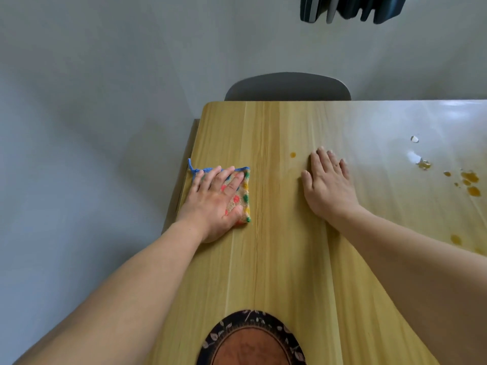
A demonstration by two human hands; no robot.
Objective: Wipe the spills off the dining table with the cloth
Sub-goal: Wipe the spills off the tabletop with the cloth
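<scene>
Pressing down flat, the left hand (214, 198) has the cloth (238, 196) pinned to the bench (276, 259) near its left edge, fingers spread open over the folded square, not pinching it. The right hand (328, 185) lies open and empty, palm down on the bare wood, well to the right of the cloth.

Now the score, biggest first. The wood around and between the two hands looks dry and clean (I cannot tell whether it was ever wet). Beyond the right hand, far from the cloth, sits the main job: a cluster of orange puddles (470, 180) untouched, with a wet glossy patch (421, 162) beside it. Closer to the person on that same side, another orange blot (456, 239). Just left of the right hand's fingertips, one lone orange drop (293, 154). Smallest of all, a white crumb (414, 139) further out.

My read: barely started, nearly everything remains.
</scene>
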